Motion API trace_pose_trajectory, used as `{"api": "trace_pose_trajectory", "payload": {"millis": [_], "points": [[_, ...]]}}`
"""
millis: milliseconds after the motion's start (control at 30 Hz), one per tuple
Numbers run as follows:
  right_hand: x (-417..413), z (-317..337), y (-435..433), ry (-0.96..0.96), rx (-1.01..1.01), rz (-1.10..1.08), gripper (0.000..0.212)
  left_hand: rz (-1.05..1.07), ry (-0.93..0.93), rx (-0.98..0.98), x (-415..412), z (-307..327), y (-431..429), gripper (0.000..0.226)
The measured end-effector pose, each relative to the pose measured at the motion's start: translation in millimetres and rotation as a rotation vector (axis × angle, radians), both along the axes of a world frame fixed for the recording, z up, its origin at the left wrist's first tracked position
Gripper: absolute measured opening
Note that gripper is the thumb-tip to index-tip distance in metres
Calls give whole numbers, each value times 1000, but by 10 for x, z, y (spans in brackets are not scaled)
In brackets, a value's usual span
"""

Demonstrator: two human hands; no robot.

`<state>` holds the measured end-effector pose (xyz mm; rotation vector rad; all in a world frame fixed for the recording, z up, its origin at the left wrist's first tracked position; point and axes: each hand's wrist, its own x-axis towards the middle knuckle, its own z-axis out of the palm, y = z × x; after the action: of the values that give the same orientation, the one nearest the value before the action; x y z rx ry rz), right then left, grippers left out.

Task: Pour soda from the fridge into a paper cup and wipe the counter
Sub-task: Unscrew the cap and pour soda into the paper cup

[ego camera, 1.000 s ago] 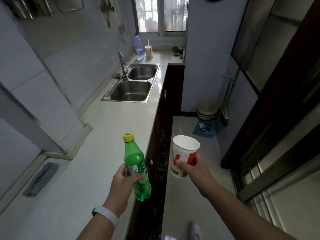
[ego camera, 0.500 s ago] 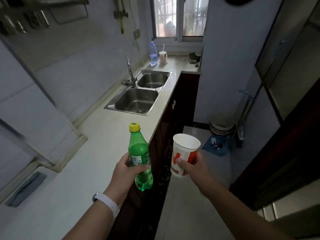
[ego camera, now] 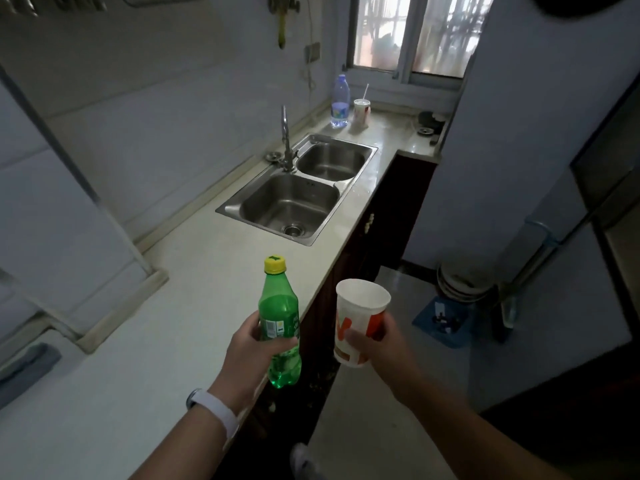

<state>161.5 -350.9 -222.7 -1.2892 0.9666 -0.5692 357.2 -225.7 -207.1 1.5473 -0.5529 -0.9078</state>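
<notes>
My left hand point(ego camera: 251, 355) grips a green soda bottle point(ego camera: 278, 306) with a yellow cap, held upright over the front edge of the pale counter point(ego camera: 145, 341). My right hand point(ego camera: 384, 348) holds a white and orange paper cup point(ego camera: 358, 320) upright beside the bottle, out over the floor. The cup looks empty. A grey cloth point(ego camera: 26, 370) lies on the counter at the far left.
A steel double sink point(ego camera: 298, 192) with a tap point(ego camera: 286, 140) sits further along the counter. Behind it stand a clear water bottle point(ego camera: 340, 102) and a cup with a straw point(ego camera: 362, 110). Dark cabinets run under the counter. Stacked bowls point(ego camera: 462, 282) and a blue dustpan point(ego camera: 443, 320) are on the floor.
The view has moved forward along the counter toward the sink. Both hands keep the bottle and cup upright, held as before.
</notes>
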Motion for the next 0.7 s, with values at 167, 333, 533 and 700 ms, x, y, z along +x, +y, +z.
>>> {"api": "trace_pose_trajectory", "payload": {"millis": [167, 333, 533, 700], "points": [[392, 38, -490, 68, -44, 97, 78, 89, 32, -14, 450, -67, -392, 48], [869, 156, -904, 76, -68, 146, 67, 153, 59, -22, 862, -60, -631, 48], [1461, 184, -1123, 54, -82, 207, 69, 262, 44, -29, 1308, 45, -671, 48], [1975, 61, -1183, 61, -82, 331, 74, 422, 33, -31, 1582, 46, -462, 41]]}}
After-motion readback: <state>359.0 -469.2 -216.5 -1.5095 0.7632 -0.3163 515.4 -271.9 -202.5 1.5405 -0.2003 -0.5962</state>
